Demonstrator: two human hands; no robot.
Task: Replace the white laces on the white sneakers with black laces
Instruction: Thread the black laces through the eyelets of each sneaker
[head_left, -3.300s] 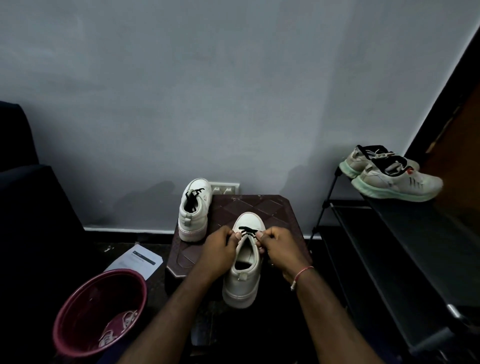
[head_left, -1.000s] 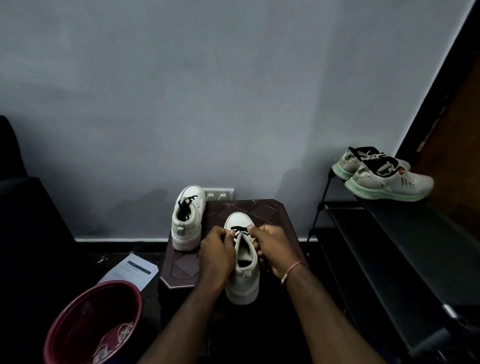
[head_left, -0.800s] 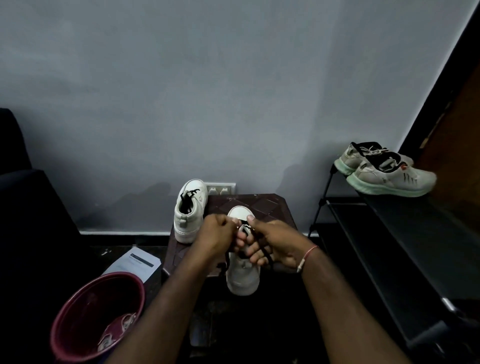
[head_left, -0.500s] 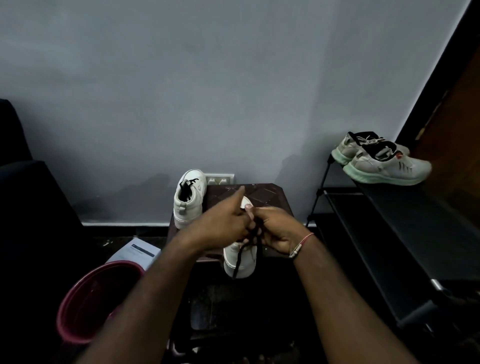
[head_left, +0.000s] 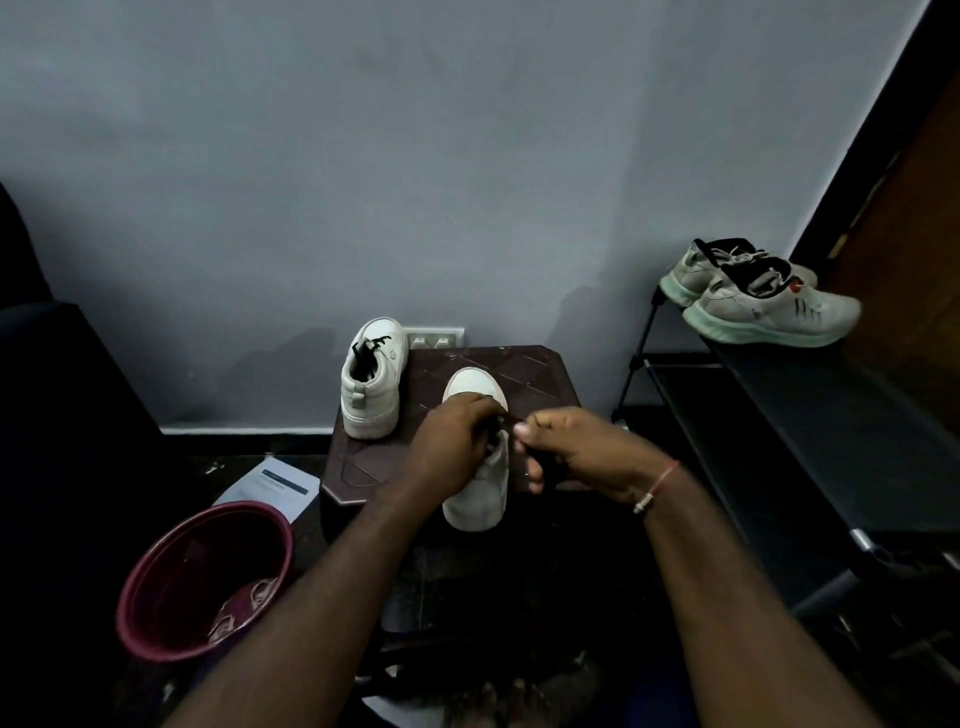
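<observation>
The near white low-top sneaker (head_left: 475, 499) lies on the dark brown plastic stool (head_left: 530, 369), toe toward the wall and heel toward the person; both hands are gathered over its throat, so most of the eyelet rows are hidden. A thin black lace (head_left: 510, 417) shows as a short dark strand between the two hands, just above the tongue. The left hand (head_left: 457, 441) has its fingers curled down at the eyelets and appears to pinch the black lace there, though whether it also grips the upper I cannot tell. The right hand (head_left: 576, 452) nips the black lace between thumb and forefinger, with the other fingers folded under.

The second white sneaker (head_left: 371, 395) stands at the stool's far left corner, well apart from the hands; a black lace (head_left: 366, 353) is already threaded in it, but how fully I cannot tell. No white lace shows in either sneaker; pale strands that may be the white laces (head_left: 241, 605) lie in the maroon plastic bucket (head_left: 197, 561) on the floor to the left. By my reading the removal is done and one sneaker relaced, and the near one is only begun, with most of its eyelets and the tying left.

A printed sheet of paper (head_left: 275, 483) lies beside the bucket; a pair of grey running shoes (head_left: 769, 309) sits on the black metal rack (head_left: 831, 415) to the right.
</observation>
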